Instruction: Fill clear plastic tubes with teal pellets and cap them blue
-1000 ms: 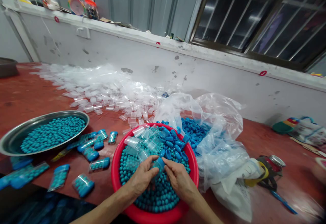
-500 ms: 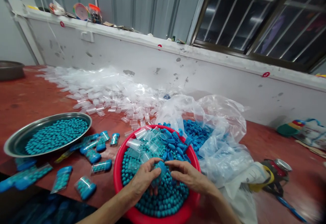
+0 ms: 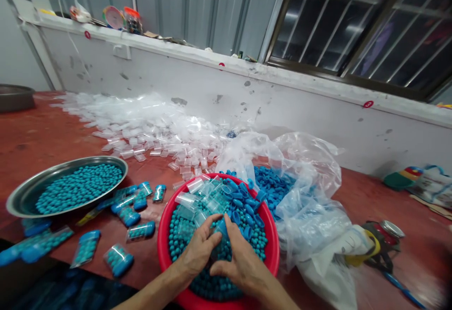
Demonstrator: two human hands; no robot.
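A small clear plastic container (image 3: 220,229), with blue showing at its top, is between my hands above the red basin (image 3: 163,239). My left hand (image 3: 198,248) is closed on it, thumb and fingers pinching its side. My right hand (image 3: 243,259) is cupped against the other side, its long fingers at the upper end and its thumb lower down. Part of the container is hidden by the fingers. Below lie turquoise beads (image 3: 219,287). Blue caps (image 3: 243,204) and empty clear containers (image 3: 189,200) rest on the beads toward the basin's far side.
Left stands a metal tray (image 3: 122,165) with more beads; filled, blue-capped containers (image 3: 119,259) lie near it. Clear containers (image 3: 158,126) are heaped along the wall. Right of the basin are a plastic bag (image 3: 310,220), loose blue caps (image 3: 270,183) and a jar with a metal lid (image 3: 390,228).
My right hand has moved down and left, from fingertips at the container's top to cupping its side. My left hand has barely moved and still holds the container.
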